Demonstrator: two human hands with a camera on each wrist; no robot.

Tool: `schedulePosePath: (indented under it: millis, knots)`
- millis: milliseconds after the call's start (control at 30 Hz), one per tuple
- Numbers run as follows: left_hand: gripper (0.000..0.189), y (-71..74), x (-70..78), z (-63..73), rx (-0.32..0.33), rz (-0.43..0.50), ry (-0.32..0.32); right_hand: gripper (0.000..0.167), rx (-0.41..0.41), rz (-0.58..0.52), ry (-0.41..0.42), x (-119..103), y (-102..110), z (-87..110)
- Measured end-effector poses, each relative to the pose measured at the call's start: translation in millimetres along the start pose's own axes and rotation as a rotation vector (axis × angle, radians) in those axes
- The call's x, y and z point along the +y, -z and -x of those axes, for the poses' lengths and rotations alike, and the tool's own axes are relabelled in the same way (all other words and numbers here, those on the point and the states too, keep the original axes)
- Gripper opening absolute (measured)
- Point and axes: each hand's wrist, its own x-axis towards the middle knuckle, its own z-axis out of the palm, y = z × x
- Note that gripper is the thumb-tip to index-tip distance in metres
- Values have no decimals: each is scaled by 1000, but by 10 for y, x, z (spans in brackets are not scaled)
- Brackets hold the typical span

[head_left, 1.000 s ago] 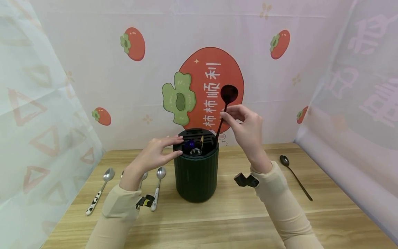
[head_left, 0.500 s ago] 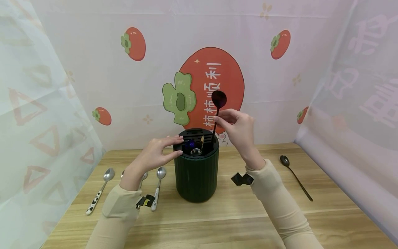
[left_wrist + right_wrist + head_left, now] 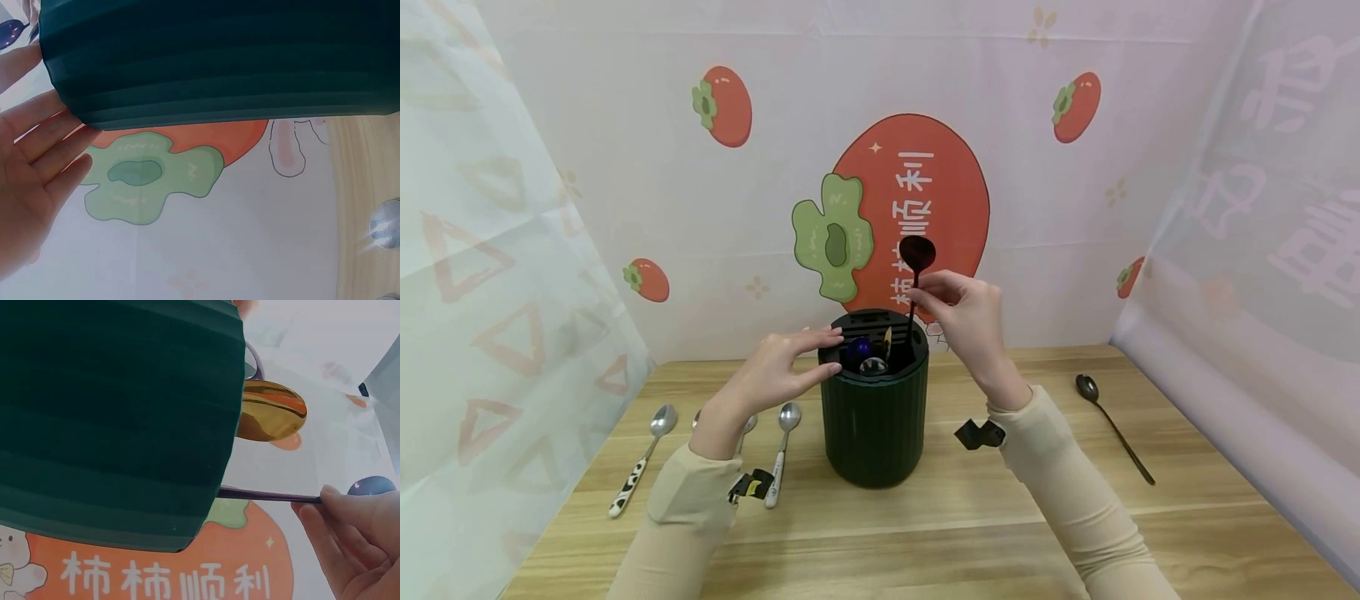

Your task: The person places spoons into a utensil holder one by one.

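Note:
A dark green ribbed utensil holder (image 3: pixel 874 433) with a slotted black top stands upright on the wooden table. My right hand (image 3: pixel 967 321) pinches a dark, purplish spoon (image 3: pixel 917 252) by its handle just below the bowl. Bowl up, its handle end reaches down into the holder; the lower part is hidden inside. My left hand (image 3: pixel 775 367) rests on the holder's left rim, fingers (image 3: pixel 47 134) extended against its side. Inside the holder sit a blue spoon (image 3: pixel 859 347), a gold spoon (image 3: pixel 272 412) and a shiny rounded bowl (image 3: pixel 872 366).
On the left of the table (image 3: pixel 850 550) lie a spoon with a cow-print handle (image 3: pixel 638 471), a white-handled spoon (image 3: pixel 781 454) and others partly behind my left arm. To the right lies a black spoon (image 3: pixel 1112 427). A printed cloth backdrop (image 3: pixel 760 208) rises behind.
My right hand has moved left and down with the dark spoon, which now stands more upright and deeper in the holder. My left hand has stayed at the rim.

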Motion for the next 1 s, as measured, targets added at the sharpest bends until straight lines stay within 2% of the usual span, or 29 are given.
schedulePosePath:
  millis: [200,1000]
  knots:
    - [43,2,7,0,1,1,-2,11,-11,36,18,13,-35,14]
    - [43,-10,3,0,3,13,9,15,-140,96,-31,97,-113,86]
